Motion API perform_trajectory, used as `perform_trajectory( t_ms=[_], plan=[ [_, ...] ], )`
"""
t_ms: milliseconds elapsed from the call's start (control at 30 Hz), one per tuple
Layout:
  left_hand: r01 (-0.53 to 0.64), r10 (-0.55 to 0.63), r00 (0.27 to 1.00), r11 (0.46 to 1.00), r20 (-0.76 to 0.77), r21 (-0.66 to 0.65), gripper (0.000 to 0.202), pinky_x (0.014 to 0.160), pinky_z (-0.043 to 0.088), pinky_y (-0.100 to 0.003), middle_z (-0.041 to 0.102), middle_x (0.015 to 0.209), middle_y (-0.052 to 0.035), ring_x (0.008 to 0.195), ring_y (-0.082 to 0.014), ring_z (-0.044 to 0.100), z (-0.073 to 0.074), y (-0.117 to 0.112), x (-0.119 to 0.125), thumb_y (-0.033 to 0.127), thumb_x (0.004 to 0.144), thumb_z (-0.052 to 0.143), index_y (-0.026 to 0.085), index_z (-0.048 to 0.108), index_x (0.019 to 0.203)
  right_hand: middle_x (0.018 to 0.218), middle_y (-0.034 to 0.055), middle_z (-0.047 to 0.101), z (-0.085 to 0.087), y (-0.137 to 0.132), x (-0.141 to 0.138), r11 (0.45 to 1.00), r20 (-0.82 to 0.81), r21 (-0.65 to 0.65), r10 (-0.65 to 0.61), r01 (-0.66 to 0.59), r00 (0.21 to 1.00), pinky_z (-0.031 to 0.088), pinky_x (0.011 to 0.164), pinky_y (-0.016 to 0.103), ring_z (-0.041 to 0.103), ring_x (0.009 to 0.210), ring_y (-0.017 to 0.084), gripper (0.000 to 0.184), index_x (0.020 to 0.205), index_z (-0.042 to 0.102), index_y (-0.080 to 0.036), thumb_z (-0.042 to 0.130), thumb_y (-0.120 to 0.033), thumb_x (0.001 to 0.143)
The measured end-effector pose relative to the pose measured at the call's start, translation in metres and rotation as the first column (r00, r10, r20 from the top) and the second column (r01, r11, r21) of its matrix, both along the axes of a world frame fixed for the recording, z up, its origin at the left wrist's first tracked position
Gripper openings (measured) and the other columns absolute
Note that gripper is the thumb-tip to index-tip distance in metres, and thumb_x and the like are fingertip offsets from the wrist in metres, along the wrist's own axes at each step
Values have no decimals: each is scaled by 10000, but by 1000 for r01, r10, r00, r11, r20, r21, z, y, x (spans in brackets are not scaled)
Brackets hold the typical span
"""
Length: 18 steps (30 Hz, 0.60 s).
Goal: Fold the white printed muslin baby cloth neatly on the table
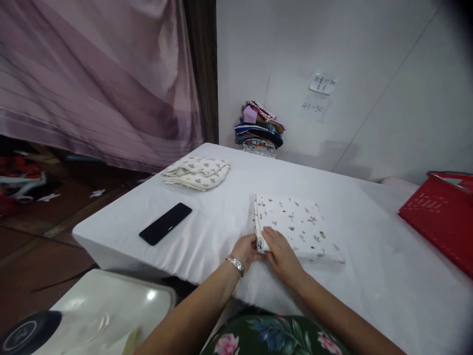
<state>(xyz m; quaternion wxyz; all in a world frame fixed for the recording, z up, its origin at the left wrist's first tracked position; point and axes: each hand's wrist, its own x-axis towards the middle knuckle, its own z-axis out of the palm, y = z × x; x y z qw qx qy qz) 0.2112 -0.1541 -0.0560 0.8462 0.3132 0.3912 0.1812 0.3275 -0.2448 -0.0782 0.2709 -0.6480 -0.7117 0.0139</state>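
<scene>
A folded white cloth (291,217) printed with small grey and brown motifs lies on the white-covered table (369,236) in front of me. My left hand (247,250), with a silvery bracelet at its wrist, has its fingers closed around the cloth's near left edge; its fingertips are partly hidden there. On top of the cloth, by that same corner, my right hand (280,252) rests with its fingers stretched out. Another folded cloth (199,172), cream with grey shapes, sits farther back on the left.
A black phone (165,223) lies at the table's left. A red basket (439,214) stands at the right edge. Behind the table is a stack of folded fabrics (259,129) against the wall. A white stool-like surface (111,305) is at lower left, below a hanging pink curtain (111,74).
</scene>
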Motion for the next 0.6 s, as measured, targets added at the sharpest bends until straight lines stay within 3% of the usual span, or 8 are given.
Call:
perform_trajectory(
  t_ms=[133,233,300,367,433,500,600],
  plan=[
    [8,-5,996,999,84,-38,312,584,492,-278,651,761,-70,658,-166,593,3,-1,-3,411,766,526,135,620,878,1428,91,326,8,-4,-3,997,-51,-62,52,-55,997,251,1072,504,263,1326,231,627,1411,287,-211,424,-157,802],
    [-2,0,998,1000,60,19,317,592,506,-286,658,794,-81,678,-172,606,6,-3,-3,358,681,664,121,614,886,1425,67,338,17,-5,10,991,-204,-104,61,-84,977,299,1061,466,310,1306,221,617,1412,276,-246,477,-270,829],
    [-10,9,1000,998,10,56,294,612,519,-309,663,796,-85,683,-182,617,6,-3,-3,271,647,691,117,609,883,1401,58,381,22,-6,34,995,-260,-97,-41,16,965,321,1052,447,350,1284,220,547,1370,364,-252,475,-336,841],
    [-10,12,999,998,-37,65,260,629,525,-317,668,785,-89,691,-186,623,5,-3,-3,224,647,670,112,609,874,1377,68,415,25,-8,70,974,-238,-84,-223,209,945,300,1060,452,359,1277,238,478,1288,479,-230,478,-375,833],
    [-8,13,998,997,-68,71,224,627,525,-303,671,770,-89,702,-184,627,5,-2,-4,200,648,650,112,613,850,1361,100,428,26,-13,113,908,-158,-107,-418,405,895,275,1067,462,356,1274,271,460,1227,537,-188,503,-373,807],
    [-8,14,997,997,-75,77,205,617,525,-296,673,760,-86,707,-185,628,4,-1,-4,200,650,639,119,616,837,1342,150,437,25,-23,151,809,-58,-190,-575,557,816,268,1061,473,356,1265,314,518,1230,527,-130,540,-377,775],
    [-12,19,997,995,-71,100,220,605,525,-297,674,763,-88,712,-193,630,6,-2,-4,211,648,641,126,622,850,1246,178,520,22,-41,184,632,-55,-426,-733,648,679,364,976,476,491,1133,338,645,1287,464,-102,538,-471,763]
  ],
)
